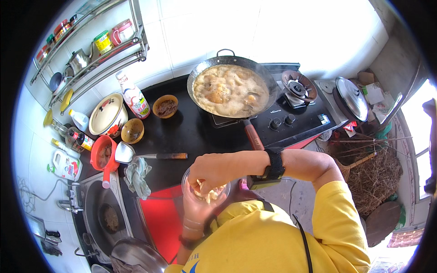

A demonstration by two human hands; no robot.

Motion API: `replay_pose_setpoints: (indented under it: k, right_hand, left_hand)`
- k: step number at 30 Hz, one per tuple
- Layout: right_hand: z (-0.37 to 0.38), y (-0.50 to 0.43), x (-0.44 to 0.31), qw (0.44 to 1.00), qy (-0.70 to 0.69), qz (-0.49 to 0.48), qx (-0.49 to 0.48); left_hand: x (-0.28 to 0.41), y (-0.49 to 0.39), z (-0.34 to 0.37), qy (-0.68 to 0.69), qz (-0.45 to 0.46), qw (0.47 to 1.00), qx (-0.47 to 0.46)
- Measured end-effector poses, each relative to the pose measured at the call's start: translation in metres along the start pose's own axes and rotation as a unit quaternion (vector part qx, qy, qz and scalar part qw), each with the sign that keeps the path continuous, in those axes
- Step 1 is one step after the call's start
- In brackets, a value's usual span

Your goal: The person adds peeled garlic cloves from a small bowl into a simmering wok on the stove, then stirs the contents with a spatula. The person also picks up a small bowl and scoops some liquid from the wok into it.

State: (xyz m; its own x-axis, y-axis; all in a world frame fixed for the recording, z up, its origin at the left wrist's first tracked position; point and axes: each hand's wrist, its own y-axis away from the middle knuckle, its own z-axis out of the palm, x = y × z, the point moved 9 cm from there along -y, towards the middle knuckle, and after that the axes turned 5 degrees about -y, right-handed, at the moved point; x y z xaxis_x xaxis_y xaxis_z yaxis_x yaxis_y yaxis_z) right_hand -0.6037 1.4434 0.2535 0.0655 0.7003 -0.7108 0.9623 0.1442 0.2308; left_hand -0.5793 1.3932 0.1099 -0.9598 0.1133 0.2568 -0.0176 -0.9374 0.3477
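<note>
My left hand (198, 211) holds a clear plastic container (226, 194) from below, close to my chest. Pale pieces that look like peeled garlic cloves (211, 196) lie in it. Reaching in from above, my right hand (218, 169) covers part of the container, its fingertips closed on some of the pieces. Beyond my hands, a wok (272, 94) sits on the gas stove (269, 131), and foamy brown liquid (232, 90) with chunks bubbles inside. The wok's wooden handle (252, 134) points towards my right forearm.
A spatula (160, 156), a cloth (137, 177) and a red plastic ladle (105, 157) lie left on the counter. Two small bowls (132, 131), a lidded enamel pot (107, 114) and a bottle (135, 97) stand behind. The sink (102, 211) is lower left; a second burner (296, 88) is right.
</note>
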Motion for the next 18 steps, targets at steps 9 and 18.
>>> replay_pose_setpoints:
  k: [9,18]
  right_hand:
    - [-0.022,0.026,0.016,0.971,-0.229,0.037,0.055]
    - [-0.002,0.025,0.021,0.996,-0.052,0.026,0.064]
  left_hand:
    - [0.008,-0.008,-0.004,-0.166,0.085,0.982,0.025]
    - [-0.001,-0.015,-0.014,-0.238,0.072,0.969,0.017]
